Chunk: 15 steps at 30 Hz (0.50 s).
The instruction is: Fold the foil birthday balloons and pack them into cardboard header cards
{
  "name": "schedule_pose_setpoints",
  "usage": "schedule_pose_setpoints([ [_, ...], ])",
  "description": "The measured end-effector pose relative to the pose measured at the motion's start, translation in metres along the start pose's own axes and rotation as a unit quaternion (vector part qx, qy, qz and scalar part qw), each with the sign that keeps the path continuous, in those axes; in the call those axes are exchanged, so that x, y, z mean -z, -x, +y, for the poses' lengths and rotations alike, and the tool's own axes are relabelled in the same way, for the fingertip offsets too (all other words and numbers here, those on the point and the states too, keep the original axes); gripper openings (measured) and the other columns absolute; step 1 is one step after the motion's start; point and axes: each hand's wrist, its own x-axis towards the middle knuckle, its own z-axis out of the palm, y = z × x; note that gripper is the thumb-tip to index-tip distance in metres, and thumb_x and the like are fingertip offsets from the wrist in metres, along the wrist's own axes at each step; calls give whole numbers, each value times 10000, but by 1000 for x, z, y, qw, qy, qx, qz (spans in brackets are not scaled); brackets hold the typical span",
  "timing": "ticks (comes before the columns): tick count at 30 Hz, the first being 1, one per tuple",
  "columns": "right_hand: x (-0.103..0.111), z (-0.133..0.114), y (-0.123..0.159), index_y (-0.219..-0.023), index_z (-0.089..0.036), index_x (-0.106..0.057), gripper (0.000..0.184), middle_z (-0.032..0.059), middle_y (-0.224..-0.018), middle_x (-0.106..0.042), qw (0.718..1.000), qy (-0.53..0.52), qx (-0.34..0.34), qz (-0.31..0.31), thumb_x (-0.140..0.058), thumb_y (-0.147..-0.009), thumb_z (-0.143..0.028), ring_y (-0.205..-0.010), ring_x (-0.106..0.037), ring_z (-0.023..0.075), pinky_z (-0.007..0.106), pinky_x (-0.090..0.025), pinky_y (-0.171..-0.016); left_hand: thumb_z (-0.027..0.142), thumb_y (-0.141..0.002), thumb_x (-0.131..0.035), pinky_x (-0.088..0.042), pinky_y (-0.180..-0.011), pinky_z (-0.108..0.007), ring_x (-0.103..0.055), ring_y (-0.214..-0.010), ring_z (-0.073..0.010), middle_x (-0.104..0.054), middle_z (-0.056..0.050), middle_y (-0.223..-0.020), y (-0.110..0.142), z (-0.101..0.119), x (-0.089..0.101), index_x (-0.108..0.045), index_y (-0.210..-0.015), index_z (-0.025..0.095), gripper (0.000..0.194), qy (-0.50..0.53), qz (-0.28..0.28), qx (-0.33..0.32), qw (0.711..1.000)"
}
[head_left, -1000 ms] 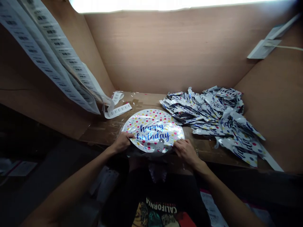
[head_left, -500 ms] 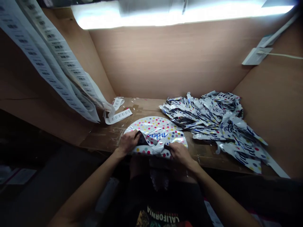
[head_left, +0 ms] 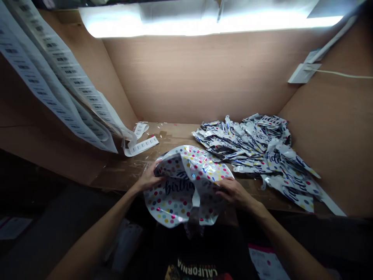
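Between my hands is a flat, uninflated foil balloon, round and white with coloured dots and dark "birthday" lettering. It is bent across the middle and hangs partly over the table's front edge. My left hand grips its left side, the fingers tucked behind the fold. On the right side, my right hand has its fingers closed on the foil. A clear and whitish tail strip hangs from the balloon's middle toward my lap.
A heap of folded dotted foil balloons lies on the right of the cardboard-covered table. Long barcode label strips hang at the left, their ends on the table. A bright tube light crosses the top. Cardboard walls enclose the table.
The balloon, folded over at its front edge before, is opened out and its lower part now hangs toward me. Both hands have moved apart a little, still holding it. The view shifted slightly.
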Motion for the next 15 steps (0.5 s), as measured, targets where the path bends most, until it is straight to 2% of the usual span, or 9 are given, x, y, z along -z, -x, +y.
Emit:
schedule_pose_setpoints([
  [2,-8,2,15,-1304,-233,-633,519,122,-1276,-710,1000,-6,6,-24,-681,-789,-191,-1226,-635,288,470,-397,-1127,496,-867,-624,-577,-881,-390,-707,-965,-286,-774,-95,-995,0,-3,12,-761,-1051,146,418,76,-69,34,994],
  [3,-10,7,22,-1373,-239,-598,639,132,-1372,-668,1000,-11,0,-28,-673,-745,-150,-1312,-593,299,483,-376,-1155,491,-884,-586,-578,-850,-381,-704,-916,-277,-771,-80,-917,1,-6,17,-770,-945,151,391,98,-95,44,990],
  [4,-11,12,27,-1398,-244,-587,683,134,-1426,-638,999,-18,-10,-25,-652,-728,-128,-1361,-562,306,485,-373,-1164,498,-898,-551,-576,-831,-370,-699,-892,-270,-765,-68,-870,1,-10,20,-768,-882,157,405,97,-105,55,988],
  [6,-10,25,30,-1335,-243,-641,591,116,-1407,-658,998,-47,-38,-10,-613,-754,-134,-1328,-589,308,456,-424,-1120,537,-918,-488,-569,-792,-341,-693,-875,-262,-755,-56,-832,-3,-18,23,-760,-848,160,470,49,-84,88,991],
  [8,-7,36,21,-1177,-229,-713,380,85,-1240,-740,994,-80,-72,14,-576,-825,-195,-1153,-676,293,404,-501,-1002,571,-937,-413,-555,-734,-321,-688,-848,-263,-745,-61,-801,-13,-24,20,-742,-819,151,547,-19,-39,130,991],
  [10,-4,46,1,-1018,-211,-732,252,58,-1024,-772,985,-82,-133,70,-521,-899,-281,-955,-703,262,352,-531,-869,556,-957,-356,-535,-700,-320,-691,-833,-282,-739,-90,-781,-28,-25,15,-717,-761,143,582,-74,-2,163,984],
  [13,-3,58,-32,-871,-194,-701,398,70,-840,-737,957,-33,-236,163,-393,-1002,-409,-820,-673,244,323,-507,-762,504,-973,-356,-521,-740,-346,-718,-896,-335,-751,-169,-821,-49,-23,6,-709,-719,139,568,-150,28,205,967],
  [15,-2,65,-45,-846,-185,-690,456,99,-816,-725,945,-8,-270,187,-372,-1022,-461,-803,-666,251,325,-488,-741,490,-974,-388,-521,-802,-380,-726,-983,-375,-763,-225,-915,-57,-21,0,-740,-783,132,537,-201,48,235,950],
])
